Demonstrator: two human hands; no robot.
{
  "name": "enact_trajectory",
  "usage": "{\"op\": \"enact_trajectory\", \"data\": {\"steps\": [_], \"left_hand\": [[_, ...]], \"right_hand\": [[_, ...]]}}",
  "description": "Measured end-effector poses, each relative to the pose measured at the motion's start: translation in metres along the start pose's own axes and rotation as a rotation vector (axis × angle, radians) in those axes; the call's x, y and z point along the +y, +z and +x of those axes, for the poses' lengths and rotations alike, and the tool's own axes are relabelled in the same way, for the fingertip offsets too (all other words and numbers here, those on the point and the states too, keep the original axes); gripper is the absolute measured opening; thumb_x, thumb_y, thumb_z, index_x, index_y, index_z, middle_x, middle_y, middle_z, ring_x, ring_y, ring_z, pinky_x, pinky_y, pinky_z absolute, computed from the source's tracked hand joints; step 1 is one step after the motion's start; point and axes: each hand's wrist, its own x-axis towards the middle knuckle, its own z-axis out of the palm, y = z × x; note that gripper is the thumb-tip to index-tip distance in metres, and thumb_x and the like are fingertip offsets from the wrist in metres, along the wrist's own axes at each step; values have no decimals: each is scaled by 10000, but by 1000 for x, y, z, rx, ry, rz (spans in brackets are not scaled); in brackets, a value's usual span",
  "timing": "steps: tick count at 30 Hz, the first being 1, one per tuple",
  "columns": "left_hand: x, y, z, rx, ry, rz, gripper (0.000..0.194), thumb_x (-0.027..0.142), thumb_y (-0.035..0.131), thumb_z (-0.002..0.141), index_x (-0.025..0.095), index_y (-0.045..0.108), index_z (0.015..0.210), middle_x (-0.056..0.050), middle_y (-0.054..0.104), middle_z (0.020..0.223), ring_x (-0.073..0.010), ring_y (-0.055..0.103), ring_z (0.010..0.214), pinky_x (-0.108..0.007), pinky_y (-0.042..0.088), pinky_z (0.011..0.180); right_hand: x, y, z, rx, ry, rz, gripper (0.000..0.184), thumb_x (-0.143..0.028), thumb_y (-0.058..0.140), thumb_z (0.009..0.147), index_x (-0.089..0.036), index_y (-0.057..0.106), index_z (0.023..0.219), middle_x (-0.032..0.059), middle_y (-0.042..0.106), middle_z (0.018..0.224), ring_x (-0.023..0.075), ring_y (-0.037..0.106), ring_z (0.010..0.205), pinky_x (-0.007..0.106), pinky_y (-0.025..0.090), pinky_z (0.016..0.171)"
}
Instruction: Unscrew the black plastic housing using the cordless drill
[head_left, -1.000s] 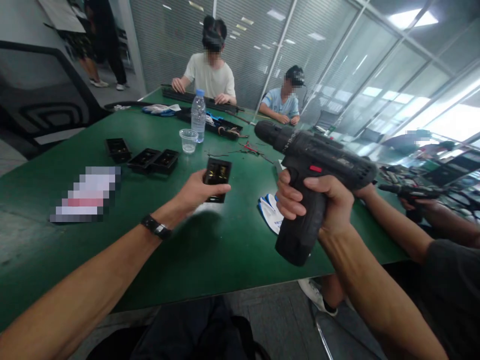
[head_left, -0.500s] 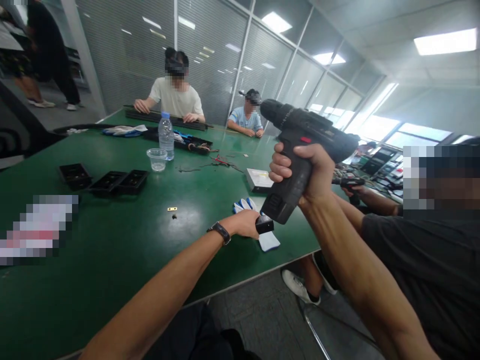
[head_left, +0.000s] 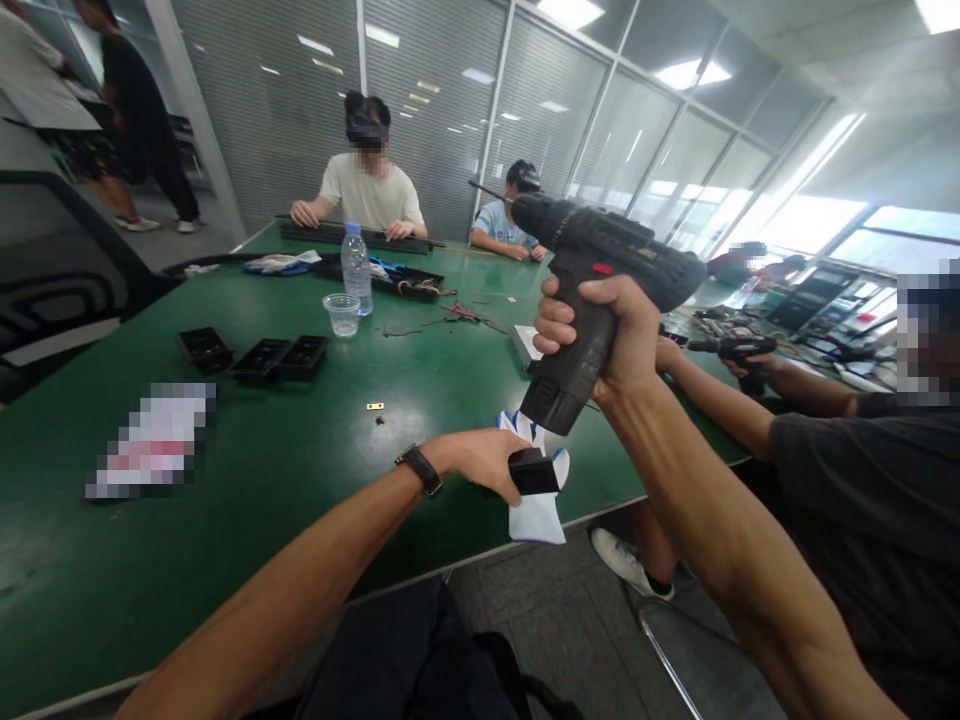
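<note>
The green table [head_left: 292, 455] spreads out in front of me. Above it my right hand [head_left: 630, 325] is wrapped around the grip of a black power drill [head_left: 626, 240], its nose pointing up and leftward. A white glove [head_left: 536, 520] lies near the table edge. Over it, my left hand [head_left: 484, 462] pinches 1 black box [head_left: 538, 474]; I cannot tell whether box and glove touch. Farther left sit 3 black trays [head_left: 304, 357], near a clear cup [head_left: 343, 318]. Smallest is a brass strip [head_left: 375, 407] with 2 dark spots.

The left hand [head_left: 486, 460] hides part of the black box [head_left: 536, 473].
</note>
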Motion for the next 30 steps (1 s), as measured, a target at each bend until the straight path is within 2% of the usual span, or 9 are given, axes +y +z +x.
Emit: {"op": "enact_trajectory", "data": {"steps": [3,7,12,15,18,21,23,26,30], "left_hand": [[0,-3,-14,-28,-7,-55,378,256,834,630,192,685,971,3,713,943,-207,644,893,-301,480,787],[-2,-5,-43,76,-1,-184,362,262,828,662,191,676,983,10,689,920,-176,614,843,-284,467,750],[6,-15,-88,160,-132,-299,389,333,851,675,182,633,960,26,616,836,-142,554,757,-268,440,676],[15,-11,-101,99,-149,-313,366,340,841,696,183,643,961,22,629,852,-146,556,770,-276,453,683],[17,5,-98,43,-96,-384,369,300,839,692,197,663,999,12,672,929,-160,600,843,-289,490,762],[14,26,-86,1,-90,-414,408,320,855,675,203,682,1025,3,686,936,-168,614,827,-291,500,734],[11,38,-75,-26,-76,-402,449,332,876,646,194,697,1034,-1,678,903,-176,614,812,-293,501,713],[8,50,-59,-8,1,-464,565,327,902,626,200,708,1141,-14,705,1025,-203,642,940,-313,528,834],[8,69,-44,-42,-18,-538,591,324,952,552,205,726,1084,5,701,970,-185,645,874,-300,539,797]], "right_hand": [[12,1,12,-8,-11,43,187,-283,643,732,-214,572,890,-48,472,656,121,407,521,253,477,526],[34,-3,37,1,-18,145,179,-267,637,751,-217,557,903,-45,520,638,124,453,521,252,503,523],[72,-10,75,84,-2,327,214,-251,665,724,-212,549,899,-56,536,625,105,480,509,227,503,517],[98,-9,97,119,-2,392,205,-257,649,735,-227,524,895,-66,536,608,106,489,509,224,516,524],[121,-5,113,129,23,442,185,-254,637,742,-233,522,886,-60,539,599,121,495,520,244,529,514],[137,-2,121,129,59,466,171,-249,633,749,-226,531,884,-54,543,602,122,496,521,243,529,505],[141,-2,123,126,82,471,155,-245,618,756,-214,539,886,-55,541,601,114,495,514,231,527,505],[143,-3,123,115,111,468,143,-245,596,769,-195,556,897,-52,541,614,101,493,504,217,524,508],[143,-7,117,107,140,466,166,-240,605,770,-194,565,925,-56,532,627,99,493,503,213,533,518]]}}
